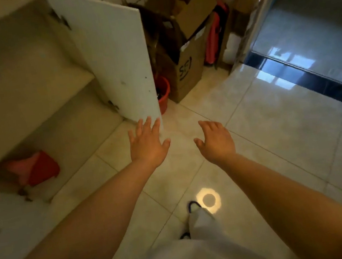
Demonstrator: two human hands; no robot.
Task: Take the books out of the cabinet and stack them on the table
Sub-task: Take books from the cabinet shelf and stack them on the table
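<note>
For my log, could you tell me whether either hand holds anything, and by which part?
Nothing is held: the left hand and the right hand are both empty above the floor.

The cabinet door (pixel 111 56) at upper centre is white with dark specks. Lower left, a red bag (pixel 41 169). Brown cardboard box (pixel 190 69) with black lettering; red-orange bucket (pixel 164 93); cream floor tiles (pixel 264 127).

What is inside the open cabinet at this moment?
The cabinet shows a bare middle shelf. On the bottom compartment's floor lies a red and pink item, too blurred to identify. No books are visible; the cabinet's left part is out of frame.
</note>
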